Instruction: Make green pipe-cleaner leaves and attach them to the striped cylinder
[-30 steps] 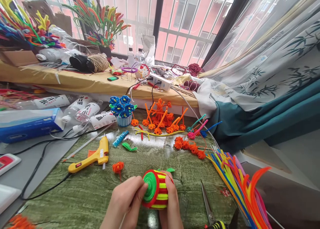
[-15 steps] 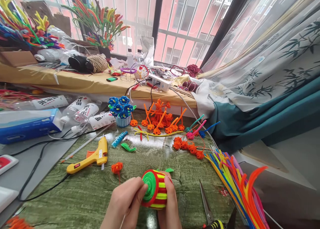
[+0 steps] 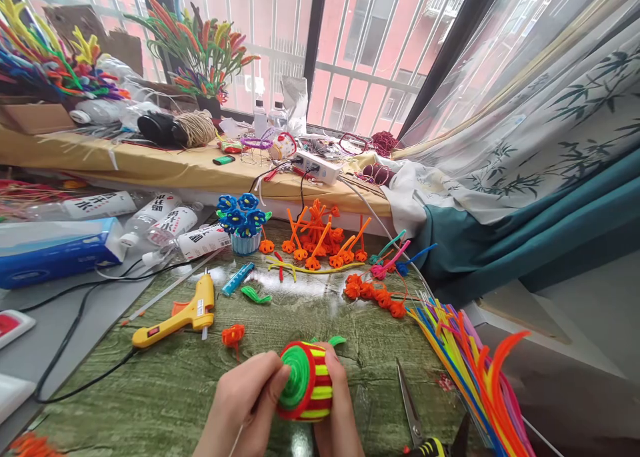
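In my right hand (image 3: 341, 394) is a small drum-shaped pot (image 3: 317, 385) made of pipe cleaners. It has red and yellow stripes round its side, and its green spiral end (image 3: 296, 377) is tilted towards my left. The right fingers wrap round the far side, partly hidden. My left hand (image 3: 253, 394) is closed in a pinch at the middle of the green end. From under its fingers a thin pale wire (image 3: 237, 438) runs down; its other end is hidden in the pinch. Behind the pot lies a green pipe-cleaner leaf (image 3: 338, 341), and an orange flower (image 3: 233, 336) rests to the left.
A yellow glue gun (image 3: 180, 314) lies left with its black cable. Scissors (image 3: 411, 404) and a bundle of coloured pipe cleaners (image 3: 470, 357) lie right. Orange flowers (image 3: 317, 237) and a pot of blue flowers (image 3: 245, 225) stand behind. Plastic bottles (image 3: 190, 242) lie at the back left.
Both hands and the pot have shifted slightly left and down. The left pinch stays at the green end; the things on the table lie as before.
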{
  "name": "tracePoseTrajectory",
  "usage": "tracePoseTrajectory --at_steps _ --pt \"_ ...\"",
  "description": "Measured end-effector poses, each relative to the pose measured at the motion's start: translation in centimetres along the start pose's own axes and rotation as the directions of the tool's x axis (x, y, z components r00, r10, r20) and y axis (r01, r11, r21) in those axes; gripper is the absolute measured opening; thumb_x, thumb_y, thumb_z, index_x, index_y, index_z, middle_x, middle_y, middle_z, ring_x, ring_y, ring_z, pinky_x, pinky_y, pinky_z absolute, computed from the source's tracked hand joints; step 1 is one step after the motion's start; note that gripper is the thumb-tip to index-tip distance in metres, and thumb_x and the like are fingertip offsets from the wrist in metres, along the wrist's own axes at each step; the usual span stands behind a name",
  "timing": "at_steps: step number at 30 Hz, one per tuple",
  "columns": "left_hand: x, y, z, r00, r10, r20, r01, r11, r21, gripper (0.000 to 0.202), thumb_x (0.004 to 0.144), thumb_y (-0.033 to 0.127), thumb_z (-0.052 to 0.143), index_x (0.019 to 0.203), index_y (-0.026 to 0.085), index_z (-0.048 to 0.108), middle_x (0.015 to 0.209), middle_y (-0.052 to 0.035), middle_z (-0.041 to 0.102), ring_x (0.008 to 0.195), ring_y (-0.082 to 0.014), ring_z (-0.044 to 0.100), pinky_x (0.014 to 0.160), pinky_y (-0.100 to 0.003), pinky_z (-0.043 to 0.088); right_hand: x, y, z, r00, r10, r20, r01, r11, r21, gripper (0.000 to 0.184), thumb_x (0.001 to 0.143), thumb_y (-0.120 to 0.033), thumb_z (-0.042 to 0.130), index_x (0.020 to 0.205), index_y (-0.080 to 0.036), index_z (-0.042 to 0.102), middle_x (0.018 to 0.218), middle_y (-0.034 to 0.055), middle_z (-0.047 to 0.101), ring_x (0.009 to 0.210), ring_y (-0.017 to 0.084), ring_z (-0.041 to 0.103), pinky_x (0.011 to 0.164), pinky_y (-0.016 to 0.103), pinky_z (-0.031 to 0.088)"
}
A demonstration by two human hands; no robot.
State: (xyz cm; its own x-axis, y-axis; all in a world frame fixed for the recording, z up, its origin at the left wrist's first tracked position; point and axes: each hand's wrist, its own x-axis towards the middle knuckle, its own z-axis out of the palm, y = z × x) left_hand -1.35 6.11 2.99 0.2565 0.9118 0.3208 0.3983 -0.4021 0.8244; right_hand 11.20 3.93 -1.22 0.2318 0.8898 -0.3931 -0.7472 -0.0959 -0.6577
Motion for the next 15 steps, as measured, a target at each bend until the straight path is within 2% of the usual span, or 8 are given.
tracePoseTrajectory --at_steps 3,5,9,12,15 --pt "0.2 0.0 -0.3 0.999 -0.01 0.031 0.01 1.0 -0.01 0.032 0.094 0.024 0.051 0.063 0.021 0.042 0.059 0.0074 0.04 0.051 -0.0086 0.039 0.05 -0.02 0.031 -0.1 -0.1 0.2 1.0 0.016 0.001 -0.016 1.0 0.003 0.039 0.077 -0.057 0.071 0.096 -0.023 0.07 0.079 -0.0015 0.073 0.072 0.019 0.068 0.065 0.028 0.054" --pt "0.3 0.3 -0.7 0.999 -0.038 0.024 0.038 0.999 -0.008 0.034 0.095 0.026 0.049 0.062 0.021 0.041 0.057 0.0075 0.036 0.05 -0.0087 0.036 0.049 -0.02 0.029 -0.2 -0.3 0.2 0.999 0.03 -0.023 -0.029 0.999 0.018 0.042 0.076 -0.059 0.071 0.097 -0.022 0.072 0.087 0.0013 0.077 0.077 0.021 0.07 0.066 0.029 0.056" --pt "0.2 1.0 -2.1 0.982 -0.182 -0.054 0.178 0.982 -0.066 0.038 0.094 0.037 0.048 0.061 0.022 0.039 0.059 0.0073 0.027 0.051 -0.0098 0.03 0.047 -0.023 0.026 -0.4 -1.1 0.2 0.993 0.09 -0.075 -0.083 0.992 0.094 0.041 0.072 -0.058 0.076 0.093 -0.022 0.074 0.082 0.0009 0.078 0.075 0.021 0.073 0.06 0.029 0.057" --pt "-0.1 0.5 -3.6 0.957 -0.25 -0.146 0.241 0.968 -0.074 0.039 0.09 0.048 0.052 0.062 0.022 0.048 0.059 0.0061 0.034 0.052 -0.0111 0.037 0.048 -0.023 0.031 -0.6 -1.7 0.3 0.99 0.142 0.005 -0.141 0.979 0.15 0.037 0.071 -0.058 0.077 0.085 -0.024 0.074 0.076 -0.0019 0.078 0.069 0.019 0.072 0.06 0.029 0.056" --pt "-0.2 -0.7 -5.0 0.946 -0.241 -0.216 0.263 0.962 0.079 0.033 0.084 0.053 0.058 0.071 0.023 0.061 0.059 0.0053 0.048 0.052 -0.0125 0.046 0.049 -0.022 0.037 -1.0 -1.9 0.5 0.978 0.169 0.126 -0.19 0.965 0.183 0.045 0.072 -0.066 0.074 0.087 -0.024 0.076 0.08 0.0005 0.08 0.072 0.02 0.074 0.066 0.032 0.058"
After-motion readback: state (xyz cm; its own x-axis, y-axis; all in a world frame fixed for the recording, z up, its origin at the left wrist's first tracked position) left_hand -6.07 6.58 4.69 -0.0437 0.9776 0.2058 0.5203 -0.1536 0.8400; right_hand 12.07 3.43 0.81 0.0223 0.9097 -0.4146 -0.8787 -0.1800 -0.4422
